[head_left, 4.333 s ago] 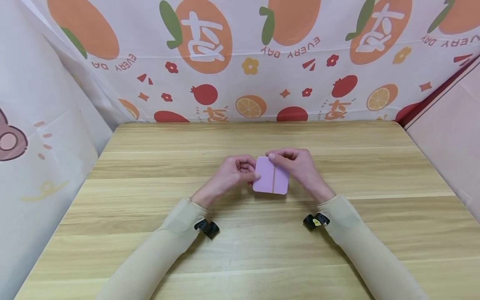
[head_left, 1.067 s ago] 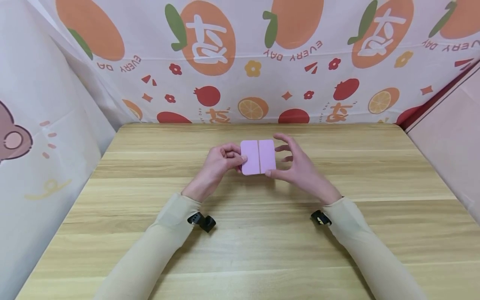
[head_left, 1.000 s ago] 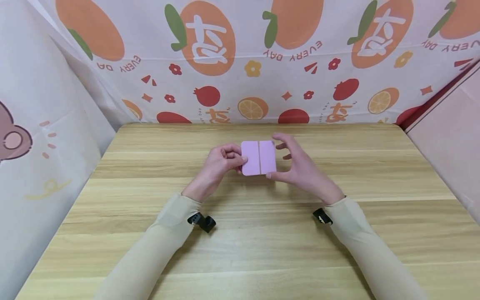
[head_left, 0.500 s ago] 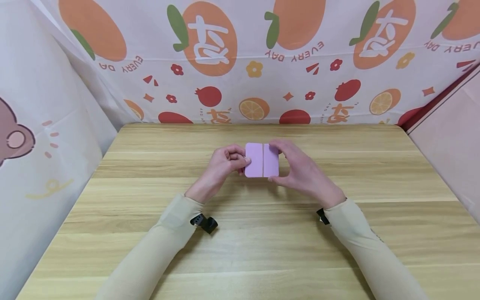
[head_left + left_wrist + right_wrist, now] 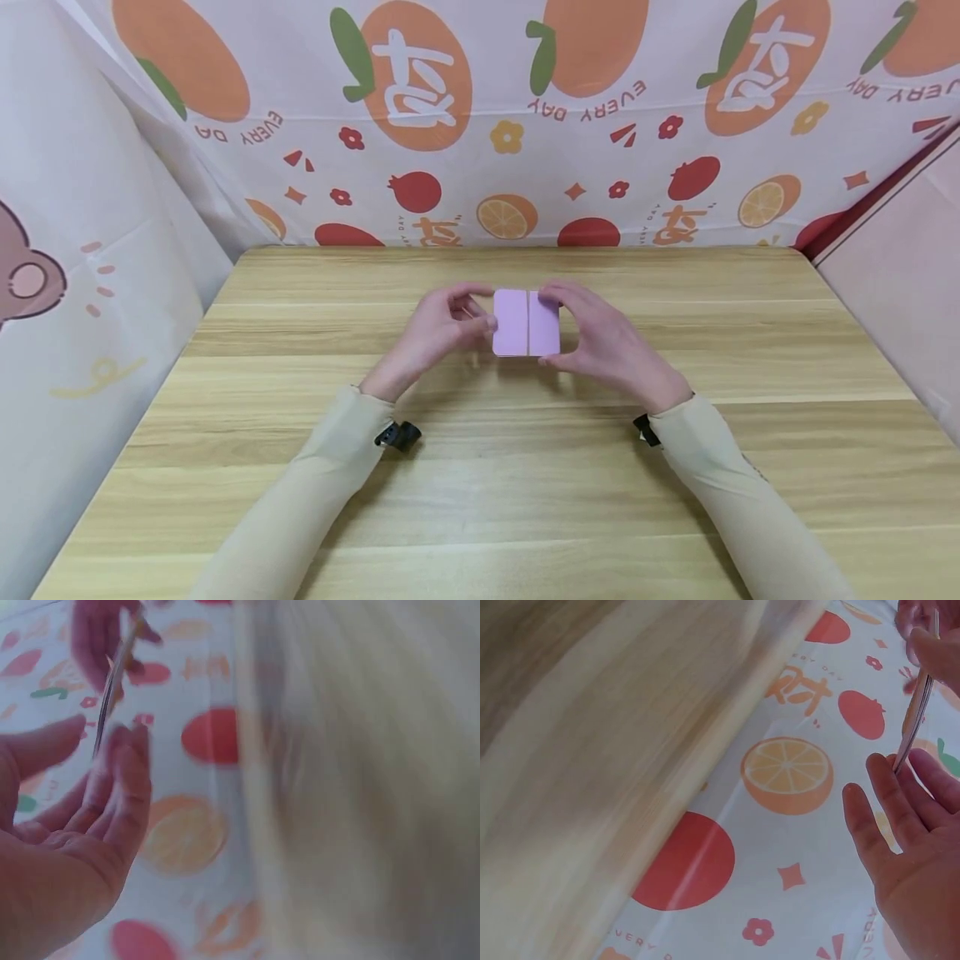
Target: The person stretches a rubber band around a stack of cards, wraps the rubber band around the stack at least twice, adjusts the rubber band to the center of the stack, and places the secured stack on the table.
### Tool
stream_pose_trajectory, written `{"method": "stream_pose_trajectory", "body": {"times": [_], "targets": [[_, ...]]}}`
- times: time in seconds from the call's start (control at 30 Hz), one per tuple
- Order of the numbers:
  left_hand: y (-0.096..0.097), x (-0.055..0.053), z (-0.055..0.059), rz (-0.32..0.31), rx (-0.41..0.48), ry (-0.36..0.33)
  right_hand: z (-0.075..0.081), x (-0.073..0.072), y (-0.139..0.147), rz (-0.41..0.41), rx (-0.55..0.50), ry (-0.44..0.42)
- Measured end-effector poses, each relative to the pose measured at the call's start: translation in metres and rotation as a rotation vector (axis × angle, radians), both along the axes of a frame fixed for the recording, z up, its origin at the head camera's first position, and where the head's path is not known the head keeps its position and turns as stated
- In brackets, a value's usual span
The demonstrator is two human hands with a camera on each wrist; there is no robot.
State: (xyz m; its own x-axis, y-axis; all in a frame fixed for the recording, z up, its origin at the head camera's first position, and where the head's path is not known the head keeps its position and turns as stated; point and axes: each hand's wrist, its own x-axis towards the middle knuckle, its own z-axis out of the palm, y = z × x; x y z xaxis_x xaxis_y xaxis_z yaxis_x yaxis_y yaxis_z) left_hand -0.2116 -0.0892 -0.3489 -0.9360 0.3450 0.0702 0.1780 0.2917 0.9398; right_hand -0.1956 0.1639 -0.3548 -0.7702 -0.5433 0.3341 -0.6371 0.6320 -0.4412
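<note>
A flat lilac square with rounded corners (image 5: 512, 325) is held up over the table, a narrow brown band running down its face. Edge-on in the right wrist view, the lilac square (image 5: 919, 701) is thin and looks layered; its exact kind cannot be told. My right hand (image 5: 611, 346) grips it by the top and bottom edges near its right side, thumb below and fingers above. My left hand (image 5: 442, 325) is at the left edge with thumb and fingers spread. In the left wrist view the left thumb (image 5: 52, 746) is apart from the square, while the left fingers (image 5: 120, 795) reach close behind it.
The wood-grain table (image 5: 480, 483) lies beneath both hands. A fruit-print curtain (image 5: 510, 108) hangs along its far edge, with pale cloth (image 5: 112, 250) at the left and a pale panel (image 5: 900, 242) at the right. Small black cameras (image 5: 399, 436) sit at the wrists.
The right hand has gone from loose fingers beside the square to gripping its edges. The left hand's pinch has come undone, its fingers spreading. The square has moved slightly right and nearer.
</note>
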Motion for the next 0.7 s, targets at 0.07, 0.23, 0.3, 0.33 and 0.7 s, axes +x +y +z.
{"method": "stream_pose_trajectory", "body": {"times": [0.07, 0.23, 0.3, 0.33, 0.7], "targets": [[-0.0027, -0.0007, 0.0026, -0.045, -0.150, 0.146, -0.0002, 0.0002, 0.0004, -0.007, 0.009, -0.006], [0.0005, 0.0024, 0.0068, -0.191, -0.415, 0.349, -0.0016, -0.0001, 0.0015, -0.011, 0.011, -0.007], [0.0031, 0.0046, 0.0067, -0.211, -0.474, 0.382, -0.0023, -0.0006, 0.0019, -0.010, 0.007, -0.012], [0.0041, 0.0056, 0.0062, -0.214, -0.496, 0.395, -0.0025, -0.0008, 0.0021, -0.009, 0.006, -0.015], [0.0033, 0.0074, 0.0025, -0.218, -0.540, 0.483, -0.0082, -0.0041, 0.0010, 0.003, -0.024, -0.041]]}}
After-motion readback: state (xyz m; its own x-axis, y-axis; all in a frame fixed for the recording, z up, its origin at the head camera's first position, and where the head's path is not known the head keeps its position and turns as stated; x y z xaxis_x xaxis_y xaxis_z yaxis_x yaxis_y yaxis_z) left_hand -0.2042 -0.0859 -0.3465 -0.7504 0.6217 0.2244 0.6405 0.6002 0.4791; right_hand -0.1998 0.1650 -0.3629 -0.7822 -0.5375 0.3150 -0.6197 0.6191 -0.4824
